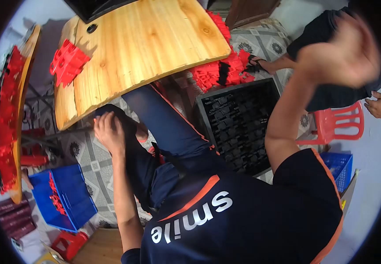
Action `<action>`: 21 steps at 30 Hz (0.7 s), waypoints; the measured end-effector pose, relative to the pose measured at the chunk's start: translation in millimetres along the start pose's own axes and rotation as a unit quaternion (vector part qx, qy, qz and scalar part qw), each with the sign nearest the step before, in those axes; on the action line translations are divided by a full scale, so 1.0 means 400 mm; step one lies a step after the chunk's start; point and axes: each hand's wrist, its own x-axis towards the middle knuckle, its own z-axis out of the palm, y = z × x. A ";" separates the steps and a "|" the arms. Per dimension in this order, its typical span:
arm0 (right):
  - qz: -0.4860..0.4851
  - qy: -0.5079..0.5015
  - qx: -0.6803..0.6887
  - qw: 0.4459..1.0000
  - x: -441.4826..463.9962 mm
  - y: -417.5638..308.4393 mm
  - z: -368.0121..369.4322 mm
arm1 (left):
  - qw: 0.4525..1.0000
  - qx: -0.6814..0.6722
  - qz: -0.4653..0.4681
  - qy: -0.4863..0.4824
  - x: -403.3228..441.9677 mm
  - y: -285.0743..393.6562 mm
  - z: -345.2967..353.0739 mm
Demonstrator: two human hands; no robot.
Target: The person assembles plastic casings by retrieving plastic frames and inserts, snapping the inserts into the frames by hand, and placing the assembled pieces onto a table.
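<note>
My left hand (110, 134) rests on my dark-trousered left knee, just below the wooden table's edge, its fingers loosely spread and nothing visible in it. Raised high at the upper right is my right hand (342, 57), smeared by motion; its fingers are unclear and I make out nothing in it. On the wooden table (155, 44), a cluster of red plastic parts (69, 63) sits near the left edge. A black crate (201, 112), filled with rows of black plastic parts (239, 127), stands on the floor to the right of my legs.
Bundled red parts (221, 72) lie beyond the crate, beside another person's sandalled foot (265, 65). A red plastic chair (342, 123) and blue basket (336, 167) are at right. At left are a blue bin (78, 198) and a second table edge (25, 110) with red and black parts.
</note>
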 end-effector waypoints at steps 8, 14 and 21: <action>0.541 -0.519 -0.222 0.623 -0.744 0.338 -0.510 | 0.964 -0.194 0.180 0.041 0.174 0.273 -0.059; 0.567 -0.583 -0.262 0.520 -0.974 0.428 -0.588 | 0.972 -0.166 0.165 -0.023 0.357 0.362 0.077; 0.538 -0.661 -0.362 0.378 -1.153 0.519 -0.503 | 0.984 0.026 0.138 -0.113 0.365 0.420 0.164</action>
